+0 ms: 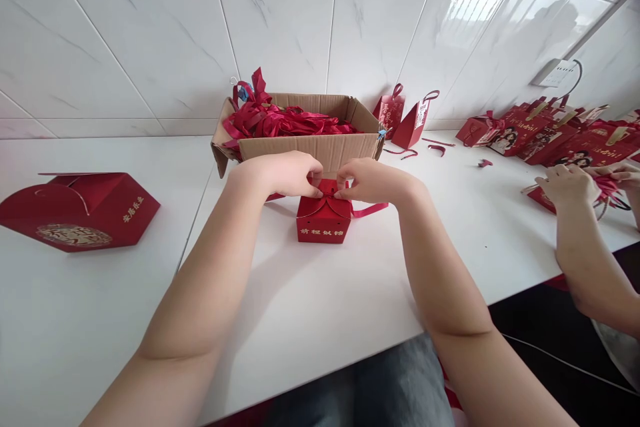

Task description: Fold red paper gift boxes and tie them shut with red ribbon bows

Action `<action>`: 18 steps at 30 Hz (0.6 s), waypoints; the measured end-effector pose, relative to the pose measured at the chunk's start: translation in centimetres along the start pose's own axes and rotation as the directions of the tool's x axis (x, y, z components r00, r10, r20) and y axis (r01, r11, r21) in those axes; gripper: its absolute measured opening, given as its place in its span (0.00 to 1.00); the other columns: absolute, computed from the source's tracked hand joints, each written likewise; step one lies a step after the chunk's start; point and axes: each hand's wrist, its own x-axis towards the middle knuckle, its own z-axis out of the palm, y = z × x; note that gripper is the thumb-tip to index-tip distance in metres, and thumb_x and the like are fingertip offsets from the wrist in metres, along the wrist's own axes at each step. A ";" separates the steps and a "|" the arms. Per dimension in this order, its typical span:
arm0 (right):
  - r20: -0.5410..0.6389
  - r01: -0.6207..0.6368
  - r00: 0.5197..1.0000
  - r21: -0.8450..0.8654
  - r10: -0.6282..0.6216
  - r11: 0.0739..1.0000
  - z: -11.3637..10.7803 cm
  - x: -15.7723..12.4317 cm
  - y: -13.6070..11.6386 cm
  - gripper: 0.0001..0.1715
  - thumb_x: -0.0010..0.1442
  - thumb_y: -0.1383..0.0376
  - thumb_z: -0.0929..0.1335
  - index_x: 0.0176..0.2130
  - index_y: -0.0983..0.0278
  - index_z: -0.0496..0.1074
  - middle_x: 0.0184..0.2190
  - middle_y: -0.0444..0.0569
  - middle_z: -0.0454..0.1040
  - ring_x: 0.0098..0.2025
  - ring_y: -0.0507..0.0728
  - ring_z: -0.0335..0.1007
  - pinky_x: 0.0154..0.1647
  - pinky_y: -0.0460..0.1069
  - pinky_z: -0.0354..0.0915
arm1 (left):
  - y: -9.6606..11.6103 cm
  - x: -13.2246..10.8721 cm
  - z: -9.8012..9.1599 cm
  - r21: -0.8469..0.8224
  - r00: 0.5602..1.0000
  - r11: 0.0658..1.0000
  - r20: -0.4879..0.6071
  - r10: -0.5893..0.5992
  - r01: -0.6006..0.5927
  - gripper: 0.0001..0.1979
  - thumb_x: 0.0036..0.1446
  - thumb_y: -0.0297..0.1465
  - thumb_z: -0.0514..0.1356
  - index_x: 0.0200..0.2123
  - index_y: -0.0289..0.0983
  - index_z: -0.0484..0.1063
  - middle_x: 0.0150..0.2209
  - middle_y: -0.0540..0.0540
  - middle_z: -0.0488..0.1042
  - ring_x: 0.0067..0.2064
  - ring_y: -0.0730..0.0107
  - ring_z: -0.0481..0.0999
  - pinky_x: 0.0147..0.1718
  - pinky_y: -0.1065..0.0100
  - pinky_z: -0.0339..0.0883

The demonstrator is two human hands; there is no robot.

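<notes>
A small red gift box [324, 228] with gold characters on its front stands upright on the white table before me. Its curved top flaps are folded together. A red ribbon [371, 210] crosses the top, one tail lying out to the right and a bit showing at the left. My left hand [296, 172] is pinched on the ribbon at the left of the top's middle. Opposite it, my right hand [364, 179] pinches the ribbon too, thumb tip close to the left one. The fingers partly hide the ribbon's crossing.
Behind the gift box is a cardboard box [310, 148] full of red ribbons [293, 122]. A larger red box [95, 213] lies at left. Two tall red boxes [411, 125] and ribbon scraps stand back right. At far right, a co-worker's hands [570, 185] work near several red boxes [565, 137].
</notes>
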 end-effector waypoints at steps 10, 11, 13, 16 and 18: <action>-0.034 -0.011 0.999 0.001 0.011 1.000 0.2 0.3 0.1 0.06 0.54 0.62 0.68 0.30 0.63 0.71 0.37 0.53 0.75 0.40 0.60 0.69 0.29 0.49 0.58 | 0.4 0.1 0.1 0.013 1.000 0.999 -0.001 -0.029 0.029 0.16 0.48 0.48 0.58 0.32 0.42 0.69 0.35 0.46 0.76 0.29 0.62 0.73 0.23 0.64 0.59; -0.044 -0.008 0.999 0.001 0.008 1.000 0.2 0.3 0.1 0.06 0.53 0.62 0.69 0.30 0.63 0.72 0.35 0.53 0.75 0.39 0.60 0.70 0.29 0.49 0.58 | 0.5 0.1 0.1 0.016 1.000 0.999 -0.008 -0.028 0.028 0.16 0.48 0.47 0.58 0.32 0.42 0.69 0.36 0.46 0.76 0.29 0.62 0.73 0.23 0.64 0.60; -0.067 -0.004 0.998 0.000 0.004 1.000 0.2 0.3 0.1 0.05 0.53 0.63 0.70 0.30 0.63 0.73 0.32 0.52 0.74 0.38 0.59 0.70 0.30 0.48 0.57 | 0.6 0.0 0.1 0.019 0.999 0.999 -0.021 -0.026 0.026 0.15 0.47 0.47 0.58 0.33 0.42 0.70 0.37 0.46 0.76 0.30 0.61 0.73 0.24 0.64 0.60; -0.086 -0.015 0.996 0.003 0.016 1.000 0.2 0.3 0.1 0.04 0.52 0.64 0.70 0.31 0.63 0.73 0.31 0.51 0.74 0.36 0.58 0.69 0.29 0.48 0.57 | 0.6 0.1 0.1 0.009 0.999 0.999 -0.032 -0.035 0.035 0.15 0.48 0.46 0.58 0.34 0.43 0.70 0.38 0.46 0.76 0.31 0.60 0.74 0.25 0.64 0.61; -0.085 -0.031 0.996 0.008 0.031 1.000 0.2 0.3 0.1 0.05 0.53 0.64 0.69 0.32 0.63 0.73 0.32 0.52 0.74 0.35 0.57 0.69 0.27 0.48 0.56 | 0.6 0.2 0.1 0.001 0.998 0.999 -0.048 -0.033 0.033 0.15 0.48 0.46 0.58 0.34 0.43 0.71 0.39 0.46 0.76 0.32 0.60 0.75 0.25 0.64 0.62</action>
